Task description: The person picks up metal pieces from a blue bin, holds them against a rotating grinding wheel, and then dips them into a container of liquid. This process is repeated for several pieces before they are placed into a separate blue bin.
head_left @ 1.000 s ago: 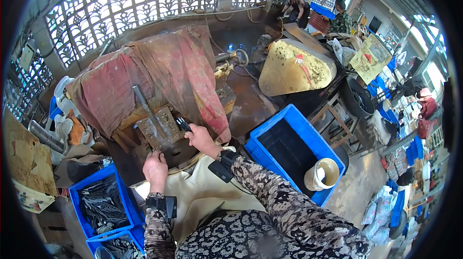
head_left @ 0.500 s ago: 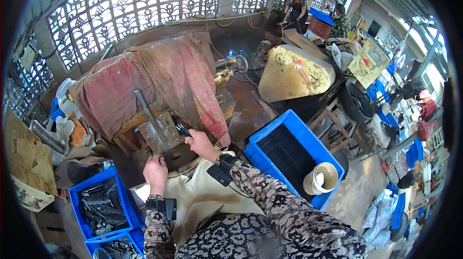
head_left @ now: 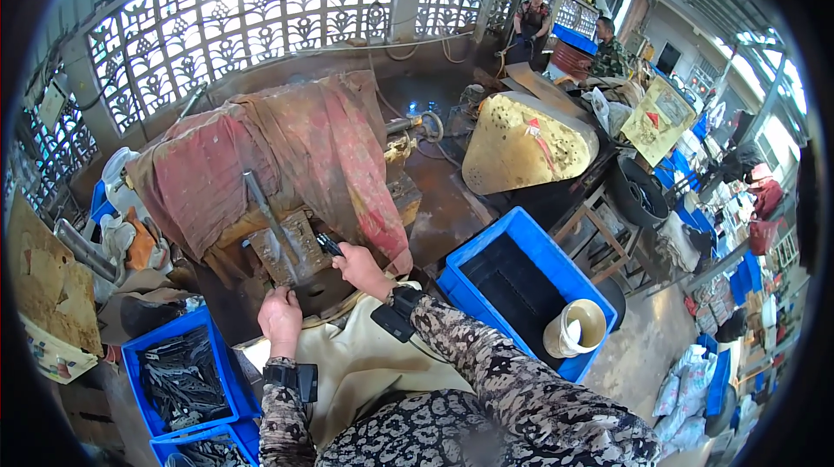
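In front of me is a work block (head_left: pixel 280 251) with a worn, dirty metal face, under a red-brown cloth (head_left: pixel 261 137). A metal bar (head_left: pixel 271 215) slants down across it. My right hand (head_left: pixel 363 271) is closed round a few narrow dark metal pieces (head_left: pixel 328 245), their ends sticking out beside the block. Just below the block my left hand (head_left: pixel 281 321) is closed in a pinch near the bar's lower end; whatever its fingertips hold is too small to make out. A pale apron (head_left: pixel 365 341) covers my lap.
At my left, a blue crate (head_left: pixel 132 380) holds many dark metal pieces. Another blue crate (head_left: pixel 512 222) at my right contains a cream bucket (head_left: pixel 560 341). Beyond stands a stained yellowish guard (head_left: pixel 521 150). Two people (head_left: pixel 532 19) are at the back, near a red drum (head_left: pixel 569 60).
The view has tilted slightly, so the scene sits a little lower. The dark pieces in my right hand look turned and less fanned. A person at the back stands more upright.
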### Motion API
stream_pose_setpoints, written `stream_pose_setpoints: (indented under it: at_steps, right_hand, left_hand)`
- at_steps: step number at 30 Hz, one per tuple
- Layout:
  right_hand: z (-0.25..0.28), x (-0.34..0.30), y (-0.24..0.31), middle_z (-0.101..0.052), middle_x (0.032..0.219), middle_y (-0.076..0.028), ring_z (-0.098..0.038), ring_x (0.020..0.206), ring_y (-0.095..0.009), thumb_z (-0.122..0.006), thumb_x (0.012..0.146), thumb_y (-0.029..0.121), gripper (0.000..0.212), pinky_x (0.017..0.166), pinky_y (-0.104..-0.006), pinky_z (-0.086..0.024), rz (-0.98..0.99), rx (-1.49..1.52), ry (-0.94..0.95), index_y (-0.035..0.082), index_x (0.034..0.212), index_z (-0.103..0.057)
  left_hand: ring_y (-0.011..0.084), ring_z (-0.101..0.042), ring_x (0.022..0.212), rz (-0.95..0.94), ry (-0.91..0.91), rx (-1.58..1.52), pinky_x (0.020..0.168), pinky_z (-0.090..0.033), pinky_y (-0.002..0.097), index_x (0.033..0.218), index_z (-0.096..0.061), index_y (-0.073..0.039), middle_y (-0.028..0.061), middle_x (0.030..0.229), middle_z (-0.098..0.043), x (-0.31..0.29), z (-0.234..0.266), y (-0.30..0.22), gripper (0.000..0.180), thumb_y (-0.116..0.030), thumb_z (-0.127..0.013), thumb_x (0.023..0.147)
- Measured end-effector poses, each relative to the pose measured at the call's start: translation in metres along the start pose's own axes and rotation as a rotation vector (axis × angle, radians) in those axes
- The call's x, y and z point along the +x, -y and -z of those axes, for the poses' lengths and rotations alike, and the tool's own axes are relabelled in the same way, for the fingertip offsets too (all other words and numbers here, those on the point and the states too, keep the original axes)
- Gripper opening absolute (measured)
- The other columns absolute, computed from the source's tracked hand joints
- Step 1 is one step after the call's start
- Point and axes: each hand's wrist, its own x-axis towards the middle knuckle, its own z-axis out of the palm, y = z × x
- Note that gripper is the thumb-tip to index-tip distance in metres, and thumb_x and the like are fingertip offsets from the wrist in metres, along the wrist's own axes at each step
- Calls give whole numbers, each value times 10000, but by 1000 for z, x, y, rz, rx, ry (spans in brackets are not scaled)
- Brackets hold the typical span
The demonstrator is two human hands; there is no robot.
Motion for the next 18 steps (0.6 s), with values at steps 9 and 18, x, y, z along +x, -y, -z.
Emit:
stream_pose_setpoints:
  at_steps: [9, 18]
  right_hand:
    - [-5, -1, -9, -632, 748, -191, -620, 574, -337, -568, 883, 107, 126, 576, -447, -500, 144, -248, -47, -13, 893, -533]
    - [2, 0, -3, -625, 711, -167, -622, 566, -296, -571, 866, 87, 99, 554, -417, -494, -84, -275, 223, -7, 866, -538]
  left_hand:
    - [339, -637, 835, 24, 10, 11, 715, -518, 431, 882, -679, -90, 131, 896, -657, 0, 2, -1, 145, -214, -613, 846]
    - [337, -641, 858, 51, 51, 41, 733, -522, 434, 892, -686, -97, 140, 910, -661, 0, 2, 1, 151, -216, -608, 843]
